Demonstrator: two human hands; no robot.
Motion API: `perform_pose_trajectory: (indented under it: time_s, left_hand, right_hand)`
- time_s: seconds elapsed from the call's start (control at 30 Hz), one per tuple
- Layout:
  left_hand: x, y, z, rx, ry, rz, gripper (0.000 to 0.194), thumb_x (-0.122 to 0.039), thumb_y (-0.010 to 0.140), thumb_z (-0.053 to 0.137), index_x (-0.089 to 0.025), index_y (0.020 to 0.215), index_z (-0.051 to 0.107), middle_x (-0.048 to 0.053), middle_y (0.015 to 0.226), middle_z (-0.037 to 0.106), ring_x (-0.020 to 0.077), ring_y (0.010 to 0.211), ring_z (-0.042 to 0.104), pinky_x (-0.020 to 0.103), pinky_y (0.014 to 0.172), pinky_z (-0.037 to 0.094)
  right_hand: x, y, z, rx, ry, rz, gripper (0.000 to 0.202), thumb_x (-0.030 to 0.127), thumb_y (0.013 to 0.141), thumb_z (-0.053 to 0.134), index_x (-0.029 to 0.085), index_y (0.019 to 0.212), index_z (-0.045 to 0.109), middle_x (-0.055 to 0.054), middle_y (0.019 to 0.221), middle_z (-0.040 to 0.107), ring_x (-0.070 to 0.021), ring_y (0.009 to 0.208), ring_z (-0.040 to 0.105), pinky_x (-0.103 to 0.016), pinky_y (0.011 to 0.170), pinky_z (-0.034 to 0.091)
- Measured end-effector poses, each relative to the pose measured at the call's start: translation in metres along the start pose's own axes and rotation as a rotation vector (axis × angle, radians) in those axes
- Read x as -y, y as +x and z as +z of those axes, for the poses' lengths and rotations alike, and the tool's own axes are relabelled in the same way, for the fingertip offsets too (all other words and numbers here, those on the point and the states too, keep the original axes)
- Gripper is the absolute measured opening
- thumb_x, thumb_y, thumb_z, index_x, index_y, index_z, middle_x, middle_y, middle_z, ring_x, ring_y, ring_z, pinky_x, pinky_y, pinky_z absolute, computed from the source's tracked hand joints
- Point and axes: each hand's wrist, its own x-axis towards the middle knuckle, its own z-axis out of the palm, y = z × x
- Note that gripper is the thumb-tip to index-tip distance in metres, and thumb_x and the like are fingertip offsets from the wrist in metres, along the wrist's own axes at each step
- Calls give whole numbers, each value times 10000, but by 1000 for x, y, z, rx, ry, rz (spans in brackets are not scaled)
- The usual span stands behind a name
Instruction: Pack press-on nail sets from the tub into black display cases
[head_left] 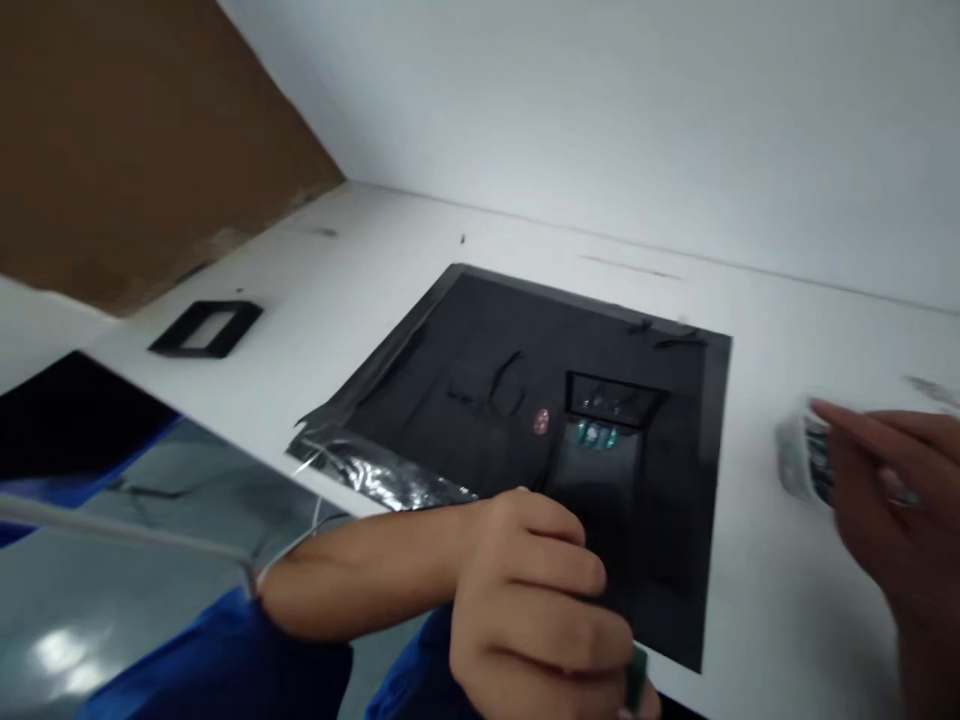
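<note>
My left hand [544, 605] is closed in a fist over the front edge of a black mat [420, 370]. A small green piece [637, 676] sticks out from its fingers, mostly hidden, so I cannot make out its kind. On the right, my right hand [892, 500] is blurred, its fingers at the rim of a small clear container [792, 462] with dark contents. Something shiny shows by those fingers, too smeared to name. A black glossy frame-like part [619, 400] lies on the mat, with a small pinkish oval piece [541, 421] beside it.
The mat is taped on a white table [772, 590], with crinkled shiny film [390, 485] along its front left edge. A black rectangular frame [208, 329] lies at the left. A white wall [600, 120] rises behind, and a brown panel [142, 130] stands at the far left.
</note>
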Motion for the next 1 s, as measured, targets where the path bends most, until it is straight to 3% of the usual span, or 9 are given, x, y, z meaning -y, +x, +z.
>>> perform_pose_trajectory:
  time_s: [0.07, 0.13, 0.2, 0.3, 0.43, 0.6, 0.77, 0.9, 1.0]
  left_hand:
    - [21, 18, -3, 7, 1, 124, 294, -337, 762, 770, -281, 527, 604, -130, 636, 694, 67, 494, 538, 254, 448, 466]
    - [34, 27, 0, 82, -24, 160, 246, -327, 777, 748, -262, 577, 620, -109, 627, 696, 65, 495, 559, 237, 440, 472]
    - [41, 27, 5, 137, -45, 124, 182, -308, 793, 719, -225, 654, 636, -82, 625, 702, 71, 488, 578, 243, 419, 460]
    - [47, 21, 14, 226, -48, 9, 142, -271, 836, 694, -183, 741, 637, -48, 634, 712, 78, 504, 611, 231, 446, 468]
    - [48, 24, 17, 302, -15, -98, 164, -281, 868, 718, -176, 756, 659, -42, 632, 720, 62, 526, 635, 186, 505, 488]
    - [30, 53, 27, 391, 61, -205, 217, -377, 897, 701, -196, 779, 727, -47, 631, 723, 49, 523, 618, 188, 512, 445]
    - [31, 96, 69, 647, 260, -465, 254, -450, 933, 613, -251, 875, 760, -32, 803, 770, 105, 768, 700, 236, 552, 346]
    - [47, 125, 114, 671, 306, -541, 275, -418, 922, 580, -198, 859, 732, 21, 867, 770, 167, 800, 701, 249, 568, 345]
    - [52, 135, 136, 698, 311, -570, 213, -352, 866, 617, -170, 895, 724, 57, 890, 767, 199, 797, 702, 264, 556, 362]
  right_hand:
    - [-1, 4, 5, -91, -37, -30, 314, 107, 778, 785, 270, 1040, 727, 48, 744, 703, -64, 553, 584, -205, 543, 468]
    - [0, 2, 6, -153, -36, 17, 310, 137, 767, 797, 248, 1038, 695, 57, 737, 723, -67, 505, 586, -203, 493, 456]
    - [1, -2, 4, -175, -58, 48, 293, 160, 772, 791, 236, 1025, 664, 42, 778, 752, -101, 545, 648, -220, 497, 475]
    - [0, -3, -4, -204, -124, -26, 314, 126, 753, 783, 232, 1022, 661, 24, 778, 761, -154, 614, 702, -245, 508, 471]
    - [-2, 2, -13, -268, -60, -65, 315, 114, 742, 789, 230, 1015, 683, 18, 766, 752, -163, 604, 694, -262, 518, 463]
    - [1, 7, -12, -363, 7, -124, 228, 129, 761, 795, 217, 932, 673, 34, 668, 698, -131, 555, 643, -254, 506, 447]
    - [1, 7, -5, -438, -9, -155, 197, 168, 783, 792, 222, 922, 663, 37, 644, 680, -123, 548, 640, -245, 500, 460]
    - [-4, 6, -3, -478, 13, -89, 126, 165, 812, 750, 214, 892, 665, 31, 638, 676, -114, 523, 621, -240, 477, 441]
    - [-8, 4, -2, -483, 35, -63, 89, 171, 841, 710, 220, 909, 679, 25, 663, 686, -112, 533, 618, -239, 477, 448]
